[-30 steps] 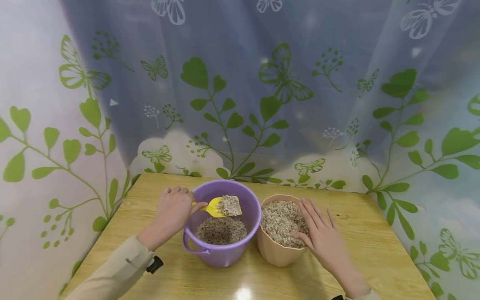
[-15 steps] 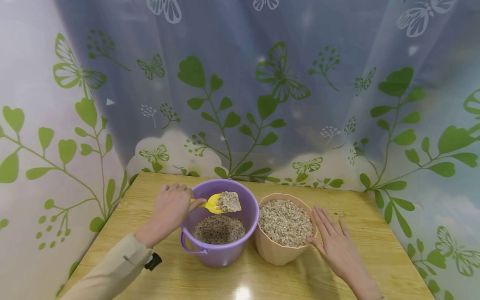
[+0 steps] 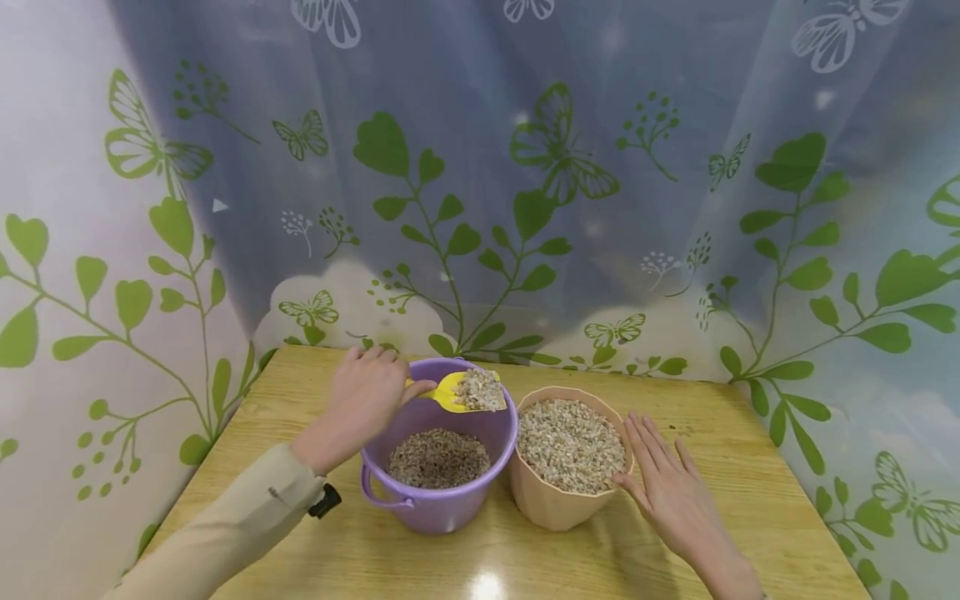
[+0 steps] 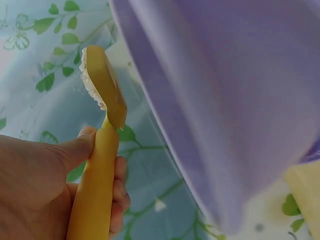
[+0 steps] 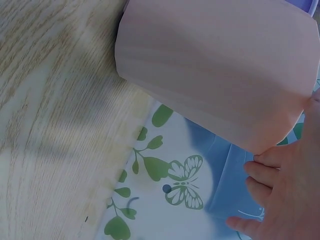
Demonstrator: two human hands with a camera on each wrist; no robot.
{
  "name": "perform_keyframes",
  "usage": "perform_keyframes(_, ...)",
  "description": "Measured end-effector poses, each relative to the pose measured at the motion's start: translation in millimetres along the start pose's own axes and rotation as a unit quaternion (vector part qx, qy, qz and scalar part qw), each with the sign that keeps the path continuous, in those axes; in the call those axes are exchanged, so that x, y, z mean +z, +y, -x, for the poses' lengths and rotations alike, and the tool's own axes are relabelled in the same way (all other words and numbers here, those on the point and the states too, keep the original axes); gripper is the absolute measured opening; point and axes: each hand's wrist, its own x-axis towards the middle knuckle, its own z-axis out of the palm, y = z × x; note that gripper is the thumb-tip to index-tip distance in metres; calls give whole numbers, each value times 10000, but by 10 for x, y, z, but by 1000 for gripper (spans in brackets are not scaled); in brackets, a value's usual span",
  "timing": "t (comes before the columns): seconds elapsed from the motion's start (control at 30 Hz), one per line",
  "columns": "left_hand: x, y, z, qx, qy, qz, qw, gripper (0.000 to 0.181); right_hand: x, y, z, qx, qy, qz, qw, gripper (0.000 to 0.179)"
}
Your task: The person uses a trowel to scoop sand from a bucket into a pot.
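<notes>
My left hand (image 3: 366,400) grips the handle of a yellow toy shovel (image 4: 95,175), thumb along its top. A heap of small pale gravel (image 3: 480,390) lies on the shovel's blade, which hangs over the right rear rim of a purple bucket (image 3: 442,508). Darker gravel covers the bucket's bottom. Beside it on the right stands a peach faceted pot (image 3: 558,508), filled with gravel (image 3: 573,446) almost to its rim. My right hand (image 3: 667,483) rests against the pot's right side with fingers straight; in the right wrist view the fingertips (image 5: 265,157) meet the pot's edge.
Both containers stand side by side on a wooden table (image 3: 720,467). A curtain (image 3: 480,208) printed with leaves and butterflies rises directly behind the table and along both sides. The bucket's purple handle (image 3: 386,496) hangs at its front left.
The left hand has carried the loaded shovel right and slightly up, toward the pot. The right hand has drawn back from over the gravel to the pot's right side; the gravel there now looks flatter.
</notes>
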Motion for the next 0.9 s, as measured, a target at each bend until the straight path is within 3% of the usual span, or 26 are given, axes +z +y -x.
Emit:
perform_keyframes(0.23,-40,288,-215,419,158,-8,9990,50,3,8,-6,49,-110,-89,9999,77)
perform_keyframes(0.47,33,663,-459,627,-492,-161,9967,51,12,18,-8,118,-197,-188,9996,77)
perform_keyframes(0.77,143,1004,-655,1194,-752,-400,9892,55,25,16,4,145,-133,-176,9997,76)
perform_keyframes(0.9,229,1130,-726,1256,-929,-537,9863,59,42,34,13,140,-99,-117,9998,77)
